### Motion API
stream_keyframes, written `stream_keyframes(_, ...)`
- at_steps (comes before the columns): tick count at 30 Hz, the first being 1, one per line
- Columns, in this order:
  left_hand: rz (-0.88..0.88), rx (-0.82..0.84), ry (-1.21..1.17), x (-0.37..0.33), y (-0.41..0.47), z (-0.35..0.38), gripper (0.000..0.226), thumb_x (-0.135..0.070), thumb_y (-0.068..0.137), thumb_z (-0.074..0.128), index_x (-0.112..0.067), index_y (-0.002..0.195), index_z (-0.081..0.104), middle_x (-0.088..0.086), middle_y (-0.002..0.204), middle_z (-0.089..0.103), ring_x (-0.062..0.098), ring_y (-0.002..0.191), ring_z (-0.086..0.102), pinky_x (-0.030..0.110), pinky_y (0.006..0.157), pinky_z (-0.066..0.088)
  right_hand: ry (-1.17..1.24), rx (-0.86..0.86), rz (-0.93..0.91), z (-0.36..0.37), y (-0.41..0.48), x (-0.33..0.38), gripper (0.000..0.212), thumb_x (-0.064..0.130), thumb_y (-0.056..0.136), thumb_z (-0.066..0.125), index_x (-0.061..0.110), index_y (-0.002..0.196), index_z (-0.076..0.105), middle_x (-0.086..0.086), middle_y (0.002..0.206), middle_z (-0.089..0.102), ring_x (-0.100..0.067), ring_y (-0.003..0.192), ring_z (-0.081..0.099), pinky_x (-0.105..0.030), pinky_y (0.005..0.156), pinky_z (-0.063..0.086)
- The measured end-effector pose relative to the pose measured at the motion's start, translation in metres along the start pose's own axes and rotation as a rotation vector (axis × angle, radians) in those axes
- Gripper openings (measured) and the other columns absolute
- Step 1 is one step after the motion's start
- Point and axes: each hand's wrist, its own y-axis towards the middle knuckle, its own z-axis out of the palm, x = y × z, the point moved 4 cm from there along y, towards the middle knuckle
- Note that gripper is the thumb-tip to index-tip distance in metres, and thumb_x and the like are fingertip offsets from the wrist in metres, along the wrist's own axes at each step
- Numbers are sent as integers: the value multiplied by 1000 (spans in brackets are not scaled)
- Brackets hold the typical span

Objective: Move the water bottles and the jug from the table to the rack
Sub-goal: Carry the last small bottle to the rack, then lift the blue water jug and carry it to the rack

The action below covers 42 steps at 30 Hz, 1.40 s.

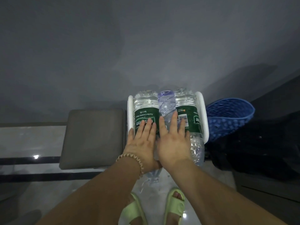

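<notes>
Two large clear water bottles with green labels lie on their sides in a white rack [202,114], one on the left [146,108] and one on the right [188,114]. A smaller bluish clear bottle [166,103] lies on top between them. My left hand [142,140] rests flat on the left bottle, fingers spread. My right hand [173,142] lies flat across the small bottle and the right bottle. Neither hand grips anything. No jug shows in this view.
A grey cushioned stool [92,137] stands left of the rack. A blue perforated basket [227,117] leans at the right, beside dark furniture [267,143]. A grey wall rises behind. My feet in green slippers [173,207] stand on the glossy floor below.
</notes>
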Motion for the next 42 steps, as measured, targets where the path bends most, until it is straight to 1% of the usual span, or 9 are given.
stream_keyframes(5,-5,34,23,1,-2,-2,127,-86,61,43,-21,129,-41,-4,140,-45,15,128,-40,46,106,-18,28,0,-39,-1,-3,-8,66,40,97,31,28,147,-10,-15,152,-27,-40,141,-10,-58,112,8)
stream_keyframes(8,1,7,4,-5,-3,-8,128,-84,61,49,-19,136,-32,-2,145,-38,17,132,-34,46,108,-17,33,-17,-57,-14,-7,-12,69,50,96,32,28,148,-8,-13,154,-23,-36,141,-13,-55,112,0)
stream_keyframes(15,67,-392,9,-15,-36,-81,94,-58,77,44,-22,145,-11,2,156,-12,16,139,-18,41,111,-9,72,-252,-134,-85,-44,-4,83,42,90,49,24,149,-6,-14,156,-14,-31,143,-9,-50,116,4)
stream_keyframes(18,65,-542,69,-22,-61,-130,95,-53,77,52,-19,145,-5,6,157,-1,20,141,-7,44,113,1,79,-319,-141,-126,-64,4,83,43,89,52,25,149,-2,-14,157,-11,-31,143,-10,-48,115,0)
stream_keyframes(21,30,-604,118,-27,-90,-171,98,-54,78,54,-22,143,-13,4,156,-9,18,140,-14,43,112,-3,68,-396,-189,-168,-85,12,82,45,88,52,25,150,1,-14,157,-10,-31,143,-8,-49,114,2)
stream_keyframes(26,-118,-774,170,-39,-182,-221,99,-52,80,55,-21,144,-13,6,156,-8,20,140,-11,43,112,1,60,-535,-368,-233,-145,37,82,45,88,54,27,150,3,-13,157,-7,-29,144,-7,-50,114,3)
stream_keyframes(31,-354,-921,147,-49,-312,-235,96,-51,79,55,-22,147,-7,6,156,-10,20,141,-11,41,111,-4,110,-632,-599,-263,-231,78,84,43,82,58,25,150,12,-13,158,5,-30,144,2,-52,114,8)
stream_keyframes(37,-644,-994,222,-40,-483,-208,92,-46,84,52,-25,143,-15,5,156,-9,19,141,-10,43,112,-2,145,-589,-906,-252,-354,164,81,40,86,56,26,150,9,-12,158,1,-28,144,-1,-50,114,5)
stream_keyframes(42,-904,-1022,288,-19,-648,-173,85,-41,87,52,-24,144,-8,3,156,-4,20,141,-6,45,112,1,193,-571,-1162,-237,-477,245,81,38,87,55,26,150,4,-12,158,0,-27,144,-3,-51,115,6)
